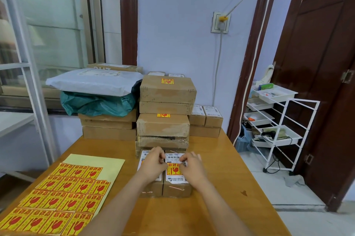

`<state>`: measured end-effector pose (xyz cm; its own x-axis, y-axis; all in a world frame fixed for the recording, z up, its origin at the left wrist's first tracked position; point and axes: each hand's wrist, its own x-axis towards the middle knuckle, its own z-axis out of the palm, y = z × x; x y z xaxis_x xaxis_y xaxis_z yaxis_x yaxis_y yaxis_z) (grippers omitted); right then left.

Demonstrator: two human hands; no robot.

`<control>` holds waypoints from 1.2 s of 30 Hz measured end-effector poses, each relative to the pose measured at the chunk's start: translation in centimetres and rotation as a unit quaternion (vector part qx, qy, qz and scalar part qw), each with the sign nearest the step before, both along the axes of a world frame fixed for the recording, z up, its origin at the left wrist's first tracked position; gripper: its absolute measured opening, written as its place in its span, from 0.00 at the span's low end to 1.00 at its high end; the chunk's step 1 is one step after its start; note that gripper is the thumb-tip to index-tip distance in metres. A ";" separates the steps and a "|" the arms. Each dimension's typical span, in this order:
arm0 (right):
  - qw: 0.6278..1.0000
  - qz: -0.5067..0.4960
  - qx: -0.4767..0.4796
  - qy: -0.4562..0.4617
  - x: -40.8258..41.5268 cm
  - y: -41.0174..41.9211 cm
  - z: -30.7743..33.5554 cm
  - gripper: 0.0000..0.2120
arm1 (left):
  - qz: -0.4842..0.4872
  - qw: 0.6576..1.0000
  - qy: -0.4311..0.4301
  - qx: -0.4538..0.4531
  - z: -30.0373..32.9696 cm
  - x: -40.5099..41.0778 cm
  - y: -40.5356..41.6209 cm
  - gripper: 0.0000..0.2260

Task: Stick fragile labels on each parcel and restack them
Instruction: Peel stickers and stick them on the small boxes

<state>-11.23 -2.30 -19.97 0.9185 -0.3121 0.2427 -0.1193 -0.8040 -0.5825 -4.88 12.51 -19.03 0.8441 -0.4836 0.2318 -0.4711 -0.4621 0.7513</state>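
Both hands work over two small parcels [166, 185] lying side by side at the near middle of the worktop [221, 187]: the left hand [153, 162] and right hand [192, 165] pinch a fragile label [174, 169] by its upper corners onto the right parcel. Judged mid-sticking; next, smooth it flat. Sticker sheet [57, 197] at left: about fifteen labels. Behind, a stack [165, 112] of some five boxes, two labelled.

I see yellow fragile labels [57, 195] printed with red broken-glass marks. The parcels [167, 89] are brown cardboard; one bag [96, 105] is teal.
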 end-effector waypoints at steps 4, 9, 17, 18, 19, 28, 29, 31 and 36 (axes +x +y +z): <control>1.000 -0.005 -0.005 0.000 0.0 -0.2 -0.2 0.13 | 0.003 0.983 0.121 -0.136 0.6 0.3 1.0 0.05; 1.000 -0.006 0.001 -0.009 -0.1 -0.2 -0.5 0.15 | -0.010 0.885 0.274 -0.377 2.0 0.3 2.7 0.07; 0.999 0.001 0.034 -0.020 -0.2 -0.2 -0.8 0.14 | 0.126 0.917 0.148 -0.349 1.8 -0.4 4.0 0.09; 0.999 0.002 0.044 -0.024 -0.2 -0.2 -0.9 0.14 | 0.145 0.922 0.125 -0.336 1.5 -0.6 4.2 0.08; 0.998 0.001 0.057 -0.027 -0.3 -0.1 -1.0 0.15 | 0.160 0.928 0.107 -0.319 1.1 -0.8 4.4 0.07; 0.962 0.008 0.227 -0.153 -2.0 0.3 -3.6 0.17 | 0.147 0.924 0.181 -0.304 -2.5 -2.3 5.3 0.09; 0.955 -0.008 0.249 -0.161 -2.3 0.4 -4.1 0.17 | 0.142 0.921 0.191 -0.310 -2.7 -2.6 5.2 0.11; 0.943 -0.037 0.290 -0.159 -2.7 0.5 -5.0 0.15 | 0.134 0.912 0.210 -0.327 -2.8 -3.2 5.1 0.13; 0.926 -0.034 0.364 -0.093 -2.9 0.9 -5.1 0.14 | 0.099 0.921 0.212 -0.313 -3.0 -3.9 5.2 0.19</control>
